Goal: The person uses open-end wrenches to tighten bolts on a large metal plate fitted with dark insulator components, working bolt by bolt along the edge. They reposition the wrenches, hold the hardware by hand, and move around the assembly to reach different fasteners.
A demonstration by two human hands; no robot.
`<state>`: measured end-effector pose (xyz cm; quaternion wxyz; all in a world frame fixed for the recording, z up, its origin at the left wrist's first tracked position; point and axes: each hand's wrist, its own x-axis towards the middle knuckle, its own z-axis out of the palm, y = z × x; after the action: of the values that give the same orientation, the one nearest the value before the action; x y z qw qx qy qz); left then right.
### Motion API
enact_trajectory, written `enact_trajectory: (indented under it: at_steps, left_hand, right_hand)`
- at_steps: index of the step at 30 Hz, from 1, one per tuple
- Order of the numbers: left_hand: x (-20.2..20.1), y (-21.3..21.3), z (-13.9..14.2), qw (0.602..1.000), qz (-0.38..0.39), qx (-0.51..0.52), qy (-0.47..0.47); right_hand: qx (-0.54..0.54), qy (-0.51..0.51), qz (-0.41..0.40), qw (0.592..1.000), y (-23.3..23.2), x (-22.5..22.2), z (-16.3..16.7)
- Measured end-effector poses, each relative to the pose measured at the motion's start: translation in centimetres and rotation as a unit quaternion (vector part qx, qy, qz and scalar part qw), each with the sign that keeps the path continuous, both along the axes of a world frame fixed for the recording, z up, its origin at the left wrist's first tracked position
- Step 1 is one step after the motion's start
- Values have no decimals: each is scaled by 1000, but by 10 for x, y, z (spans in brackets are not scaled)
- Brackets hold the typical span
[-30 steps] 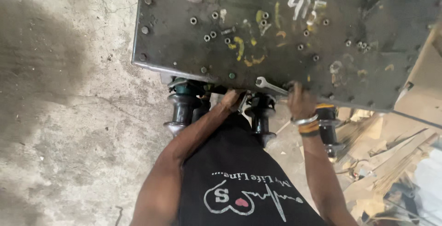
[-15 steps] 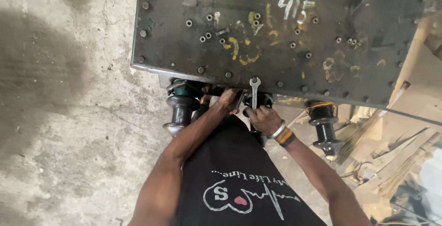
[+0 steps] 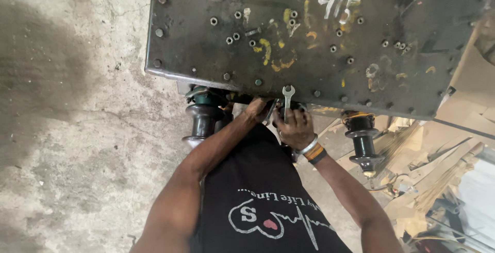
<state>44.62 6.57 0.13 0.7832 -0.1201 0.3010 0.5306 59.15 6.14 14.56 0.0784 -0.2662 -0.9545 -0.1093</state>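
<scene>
Head camera: spanner worked at the lip of a heavy steel plate

Head camera looked straight down on a person at work under the near edge of a dark steel plate [image 3: 309,46] studded with bolts and daubed with yellow and white paint. The right hand [image 3: 295,126] was closed around the shank of an open-ended spanner [image 3: 287,97], whose jaw end stood up just past the plate's edge. The left hand [image 3: 256,111] reached into the shadow beneath that edge; whether its fingers were spread or pinching a part could not be told. Two dark ribbed insulators [image 3: 202,119] [image 3: 362,138] hung below the plate on either side of the hands, above a stained concrete floor [image 3: 77,129].

With both hands crowded in the gap, a slipping spanner could have driven knuckles into the steel edge or a bolt head. A poor bite on the fastener, which was out of sight, might have rounded it. A knock could also have chipped the nearer insulator.
</scene>
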Motion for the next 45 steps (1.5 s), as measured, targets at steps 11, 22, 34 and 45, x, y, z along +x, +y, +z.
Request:
enact_trajectory:
  at_steps: [11, 22, 34, 45]
  left_hand:
    - [2, -2, -6, 1000, -13, -1, 21]
    - [-8, -4, 6, 998, -25, 29, 47]
    - [-33, -4, 5, 954, -187, 72, 222]
    - [-19, -12, 29, 983, -116, 60, 131]
  right_hand:
    - [-46, 57, 301, 951, 42, -107, -8]
    - [-152, 51, -212, 964, 179, -123, 16]
    - [-163, 140, -335, 917, 155, -9, 18]
    - [-162, 179, -289, 927, 76, 34, 33]
